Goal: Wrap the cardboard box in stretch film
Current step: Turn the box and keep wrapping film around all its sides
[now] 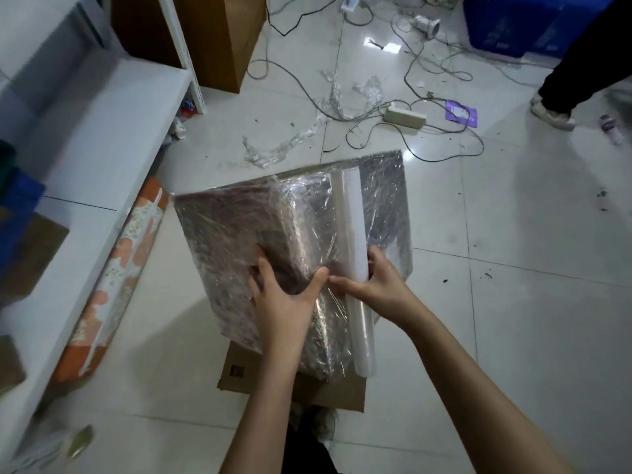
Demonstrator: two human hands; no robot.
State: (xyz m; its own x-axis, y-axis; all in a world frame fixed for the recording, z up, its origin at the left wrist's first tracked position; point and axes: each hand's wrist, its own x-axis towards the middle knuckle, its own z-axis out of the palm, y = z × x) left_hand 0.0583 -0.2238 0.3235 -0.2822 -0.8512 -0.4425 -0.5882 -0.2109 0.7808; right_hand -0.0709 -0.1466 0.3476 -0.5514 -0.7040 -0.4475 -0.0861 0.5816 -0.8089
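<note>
Box (239,241) film-covered, under both hands | left hand (284,299) grip spread, pressing | right hand (379,285) grip pinching film roll (355,254)

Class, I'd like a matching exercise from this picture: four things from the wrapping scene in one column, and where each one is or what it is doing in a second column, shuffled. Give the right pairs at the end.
Things
1. left hand
2. right hand
3. power strip
4. plain cardboard box

Places or states
A. lies on the floor tiles among cables, beyond the wrapped box
B. grips the film roll
C. sits on the floor under the wrapped box
D. presses flat on the film over the wrapped box

Pairs: 1-D, 2-B, 3-A, 4-C
</note>
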